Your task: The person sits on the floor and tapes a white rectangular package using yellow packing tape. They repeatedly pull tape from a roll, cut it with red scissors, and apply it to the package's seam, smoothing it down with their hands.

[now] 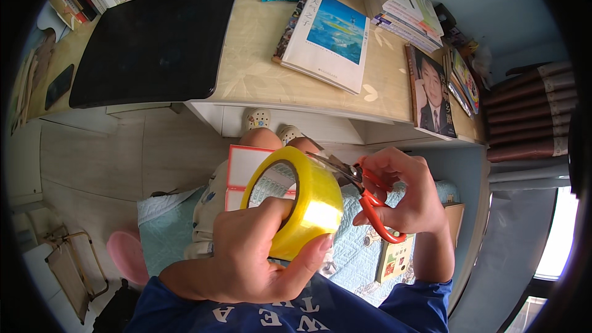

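A seated person holds a roll of yellow tape (322,188) above the lap, in front of the desk (253,80) and on the near side of its front edge. The left hand (254,250) grips the roll from below, with fingers reaching into the core and the thumb pressed along the lower right of the outer face. The right hand (410,191) grasps a pair of scissors (356,176) by the red handles, the thumb at the lower loop and the other fingers curled about the upper 1. The scissors' long axis slopes from the handles at lower right to the tips at upper left, so the blades point at the upper right of the roll; whether they touch the tape cannot be told. The roll's open core faces left, away from the right hand. Below the roll, a white sheet with red borders (246,166) lies partly hidden. On the desk, a black flat panel (154,49) covers the left part, a white book (336,34) rests near the front edge, and a portrait-covered book (431,92) lies at the right front corner.
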